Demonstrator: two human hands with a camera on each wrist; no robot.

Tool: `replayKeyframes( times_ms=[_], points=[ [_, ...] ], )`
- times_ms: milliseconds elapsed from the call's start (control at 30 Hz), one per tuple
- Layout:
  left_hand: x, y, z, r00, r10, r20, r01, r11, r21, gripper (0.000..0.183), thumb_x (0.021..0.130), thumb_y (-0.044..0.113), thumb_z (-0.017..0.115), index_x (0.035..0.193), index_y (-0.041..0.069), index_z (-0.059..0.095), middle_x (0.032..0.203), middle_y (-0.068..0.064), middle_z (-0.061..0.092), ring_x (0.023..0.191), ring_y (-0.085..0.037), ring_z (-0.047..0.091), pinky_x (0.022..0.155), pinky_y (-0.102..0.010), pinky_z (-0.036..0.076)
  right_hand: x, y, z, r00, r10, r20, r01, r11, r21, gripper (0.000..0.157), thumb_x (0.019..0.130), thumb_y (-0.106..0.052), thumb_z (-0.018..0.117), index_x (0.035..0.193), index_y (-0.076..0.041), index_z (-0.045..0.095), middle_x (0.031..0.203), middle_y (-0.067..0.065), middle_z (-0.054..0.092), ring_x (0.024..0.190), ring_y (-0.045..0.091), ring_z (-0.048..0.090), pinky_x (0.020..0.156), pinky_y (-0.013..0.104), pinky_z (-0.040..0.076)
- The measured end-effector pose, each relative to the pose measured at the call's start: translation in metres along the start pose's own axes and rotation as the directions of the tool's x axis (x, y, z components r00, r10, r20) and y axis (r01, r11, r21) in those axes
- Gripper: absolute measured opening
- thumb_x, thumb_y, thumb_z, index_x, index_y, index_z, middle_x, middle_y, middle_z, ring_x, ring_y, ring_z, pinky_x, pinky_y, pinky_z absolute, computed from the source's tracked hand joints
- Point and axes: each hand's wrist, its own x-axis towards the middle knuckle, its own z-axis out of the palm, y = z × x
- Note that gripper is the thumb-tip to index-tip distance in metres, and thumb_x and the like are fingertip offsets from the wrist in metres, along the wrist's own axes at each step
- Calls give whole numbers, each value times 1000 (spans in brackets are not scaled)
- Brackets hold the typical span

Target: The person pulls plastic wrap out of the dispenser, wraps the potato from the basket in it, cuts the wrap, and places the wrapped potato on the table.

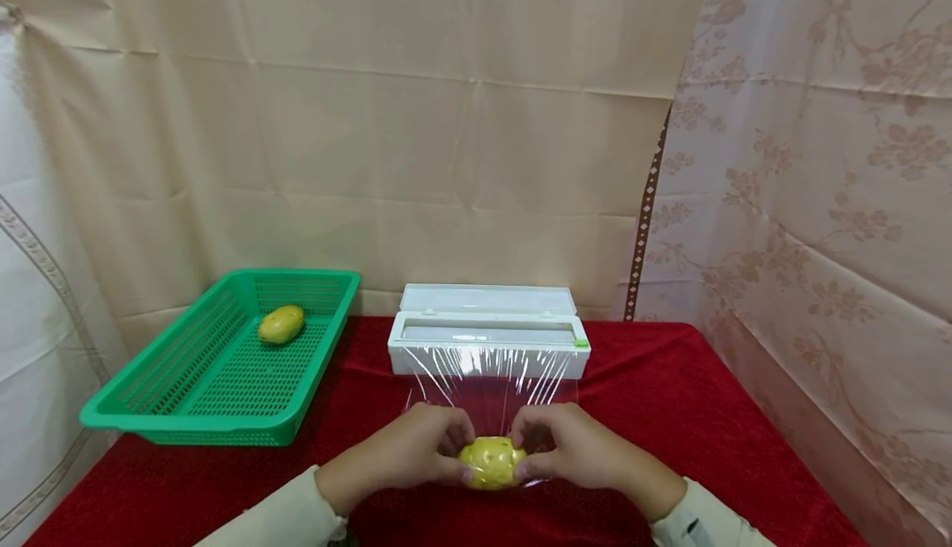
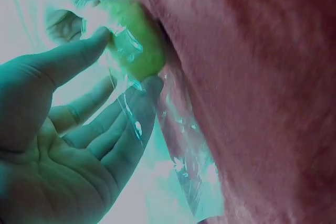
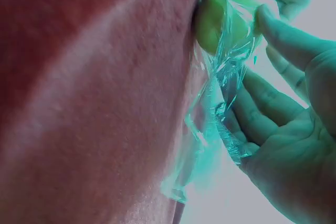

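Colours noted: yellow produce (image 1: 491,463), red cloth (image 1: 684,398)
Film dispenser (image 1: 487,317) white, tab (image 1: 581,343) light green; film (image 1: 487,394) clear; basket (image 1: 223,424) green; back curtain (image 1: 372,134) plain beige; right curtain (image 1: 825,175) pale pink, brown floral print; trim strip (image 1: 645,216) brown, white diamonds; sleeves (image 1: 286,510) cream

I'm scanning head and both wrist views, finding no readable text, labels, brands, numbers or signs.
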Motion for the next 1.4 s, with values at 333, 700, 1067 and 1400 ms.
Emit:
replayKeyframes(
  times_ms=[333,700,1067,1400],
  points=[
    [18,-18,-17,994,-80,72,85,994,-68,18,84,28,87,97,19,78,88,9,76,85,-8,70,77,-26,57,19,15,-12,996,91,24,-93,993,73,17,87,-20,84,97,-13,72,95,0,73,79,13,72,66,24,57],
    [35,-31,-28,969,-183,165,218,949,-230,14,89,23,83,98,13,81,86,-1,78,73,-16,72,67,-32,60,34,31,-24,991,132,33,-132,991,2,11,90,-28,82,95,-20,77,88,-5,75,77,6,62,66,24,53],
    [51,-32,-36,976,-208,64,217,950,-223,17,85,16,85,92,4,75,80,-5,75,71,-15,70,63,-30,58,45,42,-31,989,147,19,-148,989,16,14,94,-25,77,96,-11,76,85,-2,75,75,7,64,67,24,53],
    [57,-23,-38,995,-67,-81,69,997,22,7,83,14,86,84,16,79,76,7,74,72,-8,63,69,-29,52,49,27,-32,992,74,-104,-86,989,-119,12,93,-24,79,93,-15,71,84,-7,70,78,8,63,71,27,53]
  ],
)
